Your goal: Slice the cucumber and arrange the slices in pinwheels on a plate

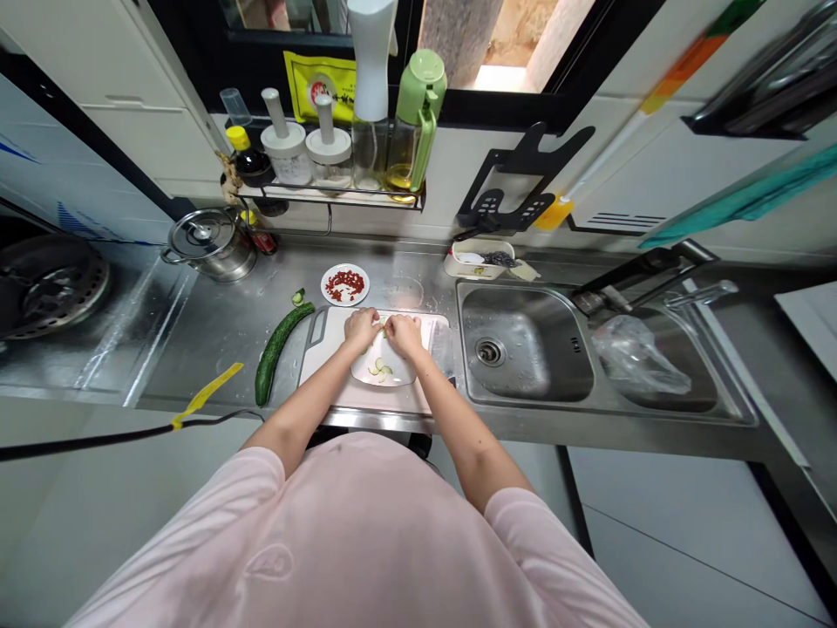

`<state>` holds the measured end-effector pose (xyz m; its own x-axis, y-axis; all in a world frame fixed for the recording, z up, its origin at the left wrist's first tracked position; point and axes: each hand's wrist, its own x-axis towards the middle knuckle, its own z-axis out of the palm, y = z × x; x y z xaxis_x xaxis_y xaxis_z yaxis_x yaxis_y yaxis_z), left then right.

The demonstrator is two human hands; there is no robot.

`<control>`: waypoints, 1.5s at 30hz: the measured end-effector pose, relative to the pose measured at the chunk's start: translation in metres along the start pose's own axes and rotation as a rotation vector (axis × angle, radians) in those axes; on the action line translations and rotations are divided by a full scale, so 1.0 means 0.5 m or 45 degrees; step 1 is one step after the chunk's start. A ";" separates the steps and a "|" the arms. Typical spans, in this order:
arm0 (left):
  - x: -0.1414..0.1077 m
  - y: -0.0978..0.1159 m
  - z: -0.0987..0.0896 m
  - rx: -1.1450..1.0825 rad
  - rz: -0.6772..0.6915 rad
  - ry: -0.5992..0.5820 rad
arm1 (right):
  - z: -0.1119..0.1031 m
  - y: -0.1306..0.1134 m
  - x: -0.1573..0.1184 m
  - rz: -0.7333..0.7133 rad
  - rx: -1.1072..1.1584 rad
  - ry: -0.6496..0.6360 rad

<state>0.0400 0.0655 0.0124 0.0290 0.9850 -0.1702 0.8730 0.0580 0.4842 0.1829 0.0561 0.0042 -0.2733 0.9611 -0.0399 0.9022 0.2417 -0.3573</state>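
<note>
My left hand and my right hand meet above the far side of a white plate, fingertips pinched together. Between them shows a small pale-green bit that looks like a cucumber slice, mostly hidden by the fingers. Several thin cucumber slices lie fanned out on the plate. Under the plate is a white cutting board with a grey handle. A long whole cucumber rests left of the board, with a cut-off cucumber end beyond it.
Behind the board sits a small plate of chopped red pepper. A lidded steel pot stands at the back left. To the right is a sink; its second basin holds a plastic bag. A wall rack carries seasoning jars and bottles.
</note>
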 end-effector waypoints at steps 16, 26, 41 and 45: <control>-0.004 0.008 -0.006 0.089 -0.006 0.001 | -0.008 0.004 0.002 0.040 0.070 0.032; -0.003 0.007 -0.004 0.082 0.018 0.012 | -0.005 0.001 0.004 0.035 0.028 -0.027; -0.006 -0.002 -0.002 -0.009 0.039 0.029 | -0.005 0.003 -0.004 0.070 0.153 0.097; -0.009 -0.004 -0.004 -0.041 0.021 0.073 | -0.006 0.004 -0.011 0.091 0.220 0.165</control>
<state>0.0372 0.0611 0.0138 0.0148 0.9935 -0.1128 0.8563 0.0457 0.5144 0.1872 0.0518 0.0067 -0.1557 0.9868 0.0453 0.8441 0.1567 -0.5128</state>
